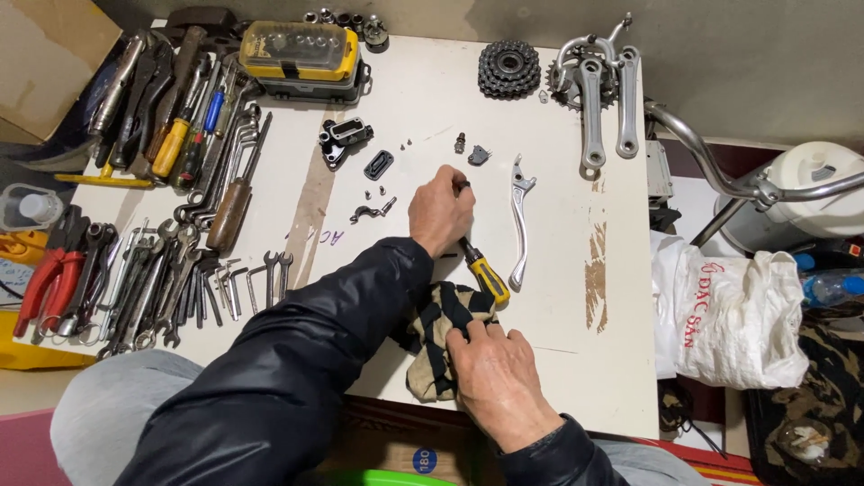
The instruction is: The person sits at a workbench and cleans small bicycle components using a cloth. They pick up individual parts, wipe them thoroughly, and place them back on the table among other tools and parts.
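My left hand (440,212) reaches across the white table (549,306) with its fingertips pinched on a small dark part (463,186). A screwdriver with a yellow and black handle (484,274) lies on the table, its shaft running under that hand. My right hand (497,378) rests near the table's front edge, fingers curled on a tan and black striped cloth (438,335). A silver brake lever (518,221) lies just right of my left hand. Small screws (375,193) and small metal bits (477,155) lie just beyond it.
Black brake body parts (341,139) lie at centre back. A yellow bit case (301,52), a sprocket cluster (508,68) and silver crank arms (598,94) line the far edge. Wrenches (180,279), screwdrivers (175,121) and red pliers (43,281) fill the left. A white bag (731,315) and handlebar (720,171) are right.
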